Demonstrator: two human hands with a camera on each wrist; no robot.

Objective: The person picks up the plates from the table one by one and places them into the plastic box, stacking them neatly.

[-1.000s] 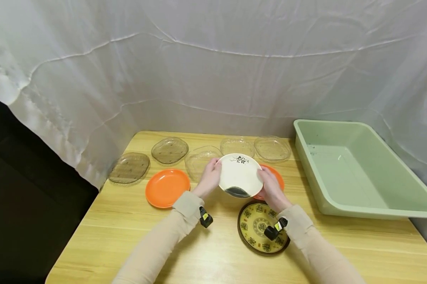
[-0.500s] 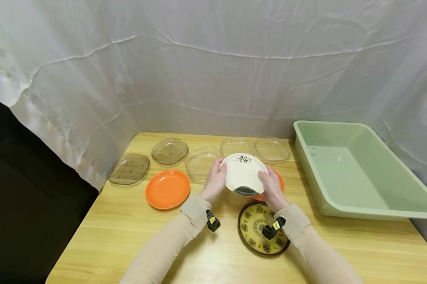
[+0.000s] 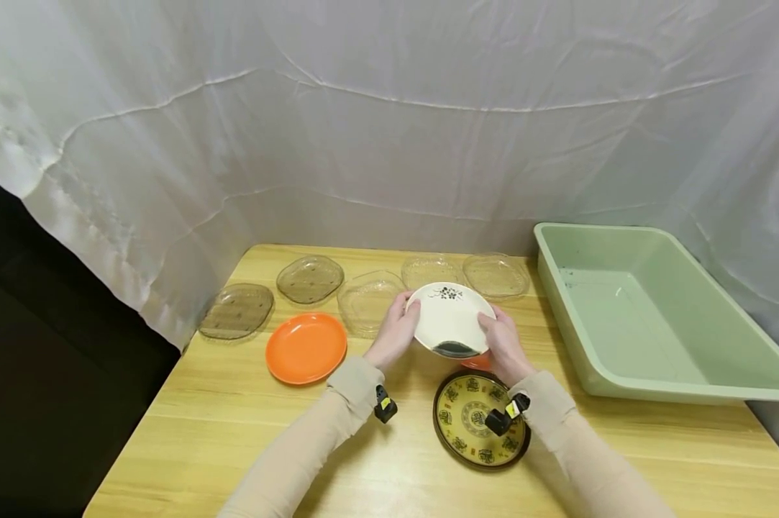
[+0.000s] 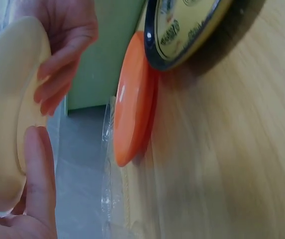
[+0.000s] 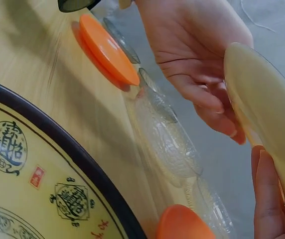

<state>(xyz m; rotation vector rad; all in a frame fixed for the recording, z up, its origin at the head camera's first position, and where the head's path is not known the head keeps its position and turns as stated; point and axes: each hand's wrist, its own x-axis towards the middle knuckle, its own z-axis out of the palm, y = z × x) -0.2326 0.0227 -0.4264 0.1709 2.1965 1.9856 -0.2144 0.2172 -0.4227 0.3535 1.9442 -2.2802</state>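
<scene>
ok so the white plate point(image 3: 452, 320) sits a touch further right than a second ago, left hand point(image 3: 395, 332) and right hand point(image 3: 506, 347) gripping its edges. it's above the table point(image 3: 201, 424), between the left orange plate point(image 3: 306, 348) and green tub point(image 3: 648, 324); lifting looks done, setting down isn't yet.

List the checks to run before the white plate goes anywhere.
1. Left hand gripping the white plate: ok.
2. Right hand gripping it: ok.
3. White plate lifted off the table: ok.
4. Orange plate beyond the yellow plate fully visible in head view: not ok, mostly hidden.
5. Green tub unmarked inside: not ok, dark specks show.
6. White plate's underside spotless: cannot tell, wrist views blurred.
</scene>
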